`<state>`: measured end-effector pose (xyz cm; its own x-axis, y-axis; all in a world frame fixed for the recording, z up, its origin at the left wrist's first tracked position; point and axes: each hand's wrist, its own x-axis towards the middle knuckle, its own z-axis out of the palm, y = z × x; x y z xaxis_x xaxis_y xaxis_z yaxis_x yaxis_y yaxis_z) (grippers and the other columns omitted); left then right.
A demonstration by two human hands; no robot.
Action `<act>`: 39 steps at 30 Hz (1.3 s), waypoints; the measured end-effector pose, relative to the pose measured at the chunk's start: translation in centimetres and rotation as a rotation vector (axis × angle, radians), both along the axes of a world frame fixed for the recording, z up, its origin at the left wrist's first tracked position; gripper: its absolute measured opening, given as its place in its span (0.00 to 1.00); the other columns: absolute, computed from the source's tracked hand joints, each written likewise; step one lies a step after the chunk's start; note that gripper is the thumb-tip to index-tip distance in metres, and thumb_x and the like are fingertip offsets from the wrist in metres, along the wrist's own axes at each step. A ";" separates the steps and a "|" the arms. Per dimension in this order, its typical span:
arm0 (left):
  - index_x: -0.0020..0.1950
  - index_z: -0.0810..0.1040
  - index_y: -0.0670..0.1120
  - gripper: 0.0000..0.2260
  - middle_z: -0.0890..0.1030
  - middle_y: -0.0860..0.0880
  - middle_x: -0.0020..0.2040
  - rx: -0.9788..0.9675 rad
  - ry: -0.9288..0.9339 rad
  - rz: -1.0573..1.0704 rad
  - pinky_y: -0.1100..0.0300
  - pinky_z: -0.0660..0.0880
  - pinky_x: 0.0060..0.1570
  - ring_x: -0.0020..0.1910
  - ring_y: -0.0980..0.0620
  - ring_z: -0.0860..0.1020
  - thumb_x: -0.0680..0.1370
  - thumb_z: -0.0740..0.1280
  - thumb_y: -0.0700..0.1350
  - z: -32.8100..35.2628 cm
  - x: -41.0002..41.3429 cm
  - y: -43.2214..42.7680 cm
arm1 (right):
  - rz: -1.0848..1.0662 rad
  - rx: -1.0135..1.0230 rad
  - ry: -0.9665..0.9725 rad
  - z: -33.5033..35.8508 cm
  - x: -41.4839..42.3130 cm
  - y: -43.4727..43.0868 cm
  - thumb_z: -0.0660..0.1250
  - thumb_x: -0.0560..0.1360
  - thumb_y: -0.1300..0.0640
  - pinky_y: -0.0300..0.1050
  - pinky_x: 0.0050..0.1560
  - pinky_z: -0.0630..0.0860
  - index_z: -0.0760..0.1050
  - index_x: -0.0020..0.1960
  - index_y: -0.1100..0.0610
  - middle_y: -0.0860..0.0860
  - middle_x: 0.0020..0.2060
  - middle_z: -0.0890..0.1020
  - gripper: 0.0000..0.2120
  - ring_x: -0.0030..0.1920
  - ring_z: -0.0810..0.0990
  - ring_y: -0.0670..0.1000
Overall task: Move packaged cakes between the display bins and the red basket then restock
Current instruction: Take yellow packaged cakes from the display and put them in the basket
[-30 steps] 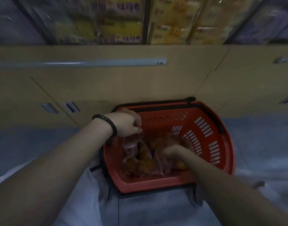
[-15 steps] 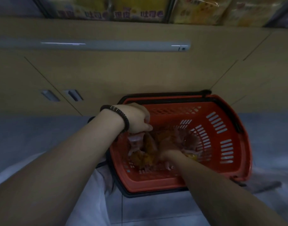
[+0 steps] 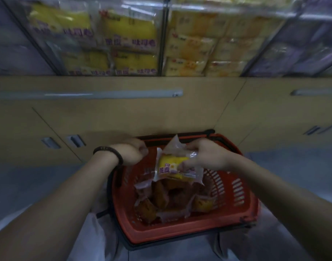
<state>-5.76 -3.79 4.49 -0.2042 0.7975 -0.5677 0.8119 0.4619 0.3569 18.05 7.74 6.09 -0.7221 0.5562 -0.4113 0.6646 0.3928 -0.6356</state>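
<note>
Right hand grips a clear-wrapped yellow cake packet, held above the red basket. Left hand is curled into a loose fist just left of the packet, over the basket's rim; blur makes it hard to say if it pinches the wrapper edge. Black bead bracelet on the left wrist. More packaged cakes lie piled in the basket bottom. Basket sits against the beige cabinet. Display bins above hold stacked yellow packets.
</note>
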 end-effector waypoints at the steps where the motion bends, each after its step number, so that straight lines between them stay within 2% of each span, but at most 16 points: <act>1: 0.67 0.77 0.49 0.18 0.82 0.46 0.64 0.059 -0.080 0.075 0.52 0.78 0.61 0.59 0.45 0.81 0.86 0.59 0.58 0.1 -0.1 -0.1 | -0.001 -0.005 0.096 1.1 0.8 0.0 0.83 0.66 0.42 0.56 0.39 0.75 0.82 0.38 0.52 0.54 0.36 0.83 0.16 0.39 0.82 0.57; 5: 0.68 0.79 0.51 0.31 0.85 0.48 0.60 0.191 -0.659 0.388 0.41 0.81 0.61 0.54 0.42 0.86 0.76 0.65 0.72 1.5 0.9 0.0 | -0.126 -0.041 0.458 2.2 3.1 -0.7 0.85 0.66 0.48 0.63 0.44 0.81 0.82 0.40 0.59 0.59 0.41 0.86 0.18 0.43 0.86 0.64; 8: 0.68 0.80 0.47 0.34 0.83 0.41 0.64 0.268 -1.047 0.482 0.35 0.74 0.68 0.66 0.33 0.79 0.73 0.71 0.70 2.5 2.8 0.4 | -0.118 -0.019 0.562 3.0 3.6 -0.8 0.86 0.67 0.56 0.49 0.41 0.80 0.81 0.39 0.58 0.51 0.41 0.86 0.13 0.42 0.87 0.53; 10: 0.71 0.78 0.44 0.34 0.80 0.37 0.68 0.295 -1.198 0.531 0.37 0.73 0.70 0.68 0.35 0.78 0.76 0.70 0.67 2.8 4.1 0.5 | -0.086 0.001 0.582 3.8 3.6 -0.9 0.86 0.65 0.55 0.45 0.42 0.79 0.82 0.38 0.54 0.47 0.44 0.84 0.13 0.43 0.85 0.48; 12: 0.74 0.75 0.41 0.37 0.75 0.32 0.72 0.280 -1.253 0.556 0.36 0.69 0.73 0.70 0.34 0.75 0.76 0.69 0.67 3.0 5.0 0.4 | -0.065 0.002 0.599 4.1 3.8 -1.2 0.87 0.64 0.53 0.49 0.48 0.80 0.83 0.40 0.54 0.47 0.48 0.83 0.14 0.48 0.85 0.50; 14: 0.73 0.73 0.34 0.40 0.70 0.26 0.72 0.284 -1.269 0.587 0.36 0.67 0.72 0.67 0.33 0.75 0.76 0.73 0.65 3.1 5.4 0.5 | -0.021 -0.006 0.583 4.0 4.1 -1.6 0.87 0.64 0.55 0.50 0.53 0.81 0.85 0.42 0.54 0.48 0.52 0.82 0.13 0.52 0.85 0.50; 15: 0.71 0.74 0.32 0.37 0.73 0.26 0.70 0.321 -1.242 0.609 0.38 0.71 0.69 0.63 0.34 0.77 0.77 0.73 0.61 3.3 5.5 0.6 | -0.005 -0.008 0.577 3.9 4.2 -1.8 0.87 0.64 0.56 0.50 0.54 0.81 0.86 0.42 0.54 0.49 0.54 0.82 0.13 0.53 0.85 0.50; 17: 0.65 0.80 0.34 0.27 0.80 0.30 0.63 0.402 -1.189 0.655 0.41 0.78 0.61 0.59 0.35 0.82 0.78 0.72 0.56 3.4 5.5 0.7 | -0.030 -0.006 0.605 3.8 4.4 -1.9 0.88 0.64 0.56 0.53 0.56 0.81 0.85 0.42 0.52 0.50 0.56 0.82 0.13 0.57 0.85 0.49; 19: 0.59 0.84 0.37 0.24 0.82 0.30 0.60 0.478 -1.170 0.740 0.37 0.76 0.65 0.61 0.32 0.81 0.74 0.74 0.56 3.2 5.2 0.7 | -0.118 0.027 0.634 3.7 4.7 -1.4 0.88 0.63 0.52 0.54 0.59 0.80 0.83 0.40 0.54 0.51 0.57 0.83 0.15 0.62 0.83 0.47; 21: 0.61 0.83 0.37 0.23 0.81 0.30 0.62 0.547 -1.195 0.770 0.35 0.76 0.66 0.64 0.31 0.80 0.77 0.72 0.55 3.3 5.0 0.6 | -0.236 0.014 0.694 3.7 5.1 -0.5 0.87 0.65 0.50 0.52 0.51 0.80 0.81 0.38 0.58 0.52 0.49 0.86 0.17 0.54 0.85 0.48; 24: 0.65 0.81 0.37 0.21 0.83 0.34 0.62 0.603 -1.205 0.737 0.45 0.83 0.58 0.61 0.37 0.83 0.79 0.70 0.50 3.6 4.9 0.4 | -0.459 -0.093 0.873 4.3 5.6 0.2 0.84 0.68 0.58 0.48 0.40 0.75 0.77 0.42 0.67 0.55 0.36 0.83 0.18 0.37 0.81 0.52; 27: 0.67 0.79 0.37 0.19 0.83 0.35 0.62 0.685 -1.265 0.692 0.49 0.83 0.56 0.61 0.39 0.84 0.76 0.72 0.40 4.0 4.8 0.0 | -0.739 -0.222 1.029 4.6 5.8 1.0 0.82 0.68 0.61 0.52 0.40 0.79 0.80 0.48 0.66 0.59 0.40 0.87 0.15 0.38 0.85 0.58; 30: 0.66 0.79 0.40 0.23 0.83 0.36 0.62 0.831 -1.269 0.621 0.50 0.82 0.59 0.62 0.39 0.83 0.71 0.75 0.34 4.0 4.6 -0.4 | -0.917 -0.422 1.079 4.8 5.8 1.5 0.82 0.68 0.61 0.63 0.49 0.83 0.78 0.59 0.69 0.66 0.49 0.87 0.24 0.47 0.87 0.67; 35: 0.47 0.88 0.45 0.19 0.85 0.41 0.60 1.049 -0.917 0.327 0.47 0.84 0.53 0.60 0.40 0.84 0.63 0.80 0.26 3.8 4.6 -0.7 | -0.876 -0.573 1.035 4.8 5.6 1.1 0.81 0.66 0.61 0.55 0.45 0.83 0.76 0.63 0.67 0.65 0.52 0.87 0.29 0.45 0.87 0.63; 37: 0.46 0.89 0.46 0.18 0.82 0.42 0.67 1.171 -0.771 0.254 0.47 0.82 0.58 0.66 0.44 0.81 0.64 0.80 0.27 3.5 4.9 -0.7 | -0.825 -0.613 1.024 4.9 5.5 0.9 0.81 0.66 0.61 0.54 0.43 0.83 0.77 0.64 0.67 0.66 0.53 0.87 0.29 0.45 0.86 0.62; 39: 0.48 0.89 0.49 0.19 0.81 0.42 0.69 1.175 -0.668 0.214 0.50 0.82 0.60 0.67 0.45 0.81 0.67 0.78 0.27 3.7 5.4 -0.9 | -0.758 -0.623 1.016 5.2 5.4 0.6 0.79 0.67 0.62 0.54 0.42 0.81 0.79 0.63 0.67 0.68 0.54 0.86 0.26 0.44 0.85 0.62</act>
